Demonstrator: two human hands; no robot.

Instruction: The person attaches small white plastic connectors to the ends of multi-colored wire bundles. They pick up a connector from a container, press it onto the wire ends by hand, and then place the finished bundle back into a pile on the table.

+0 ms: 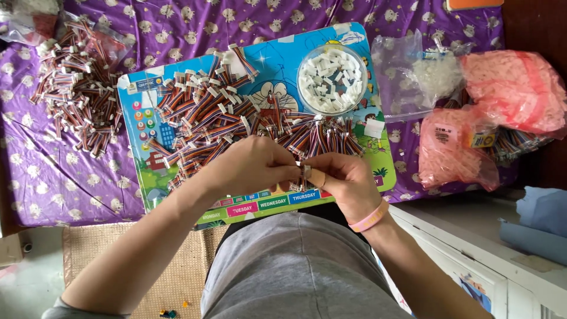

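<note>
Both the left hand (pixel 255 165) and the right hand (pixel 342 177) pinch a small white connector (pixel 305 171) between fingertips, over the near edge of the blue board (pixel 283 65); fingers hide most of it, and its wires cannot be made out.

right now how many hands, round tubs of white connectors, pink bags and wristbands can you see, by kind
hands: 2, left hand and right hand
round tub of white connectors: 1
pink bags: 2, upper pink bag and lower pink bag
pink wristband: 1
total: 6
</note>
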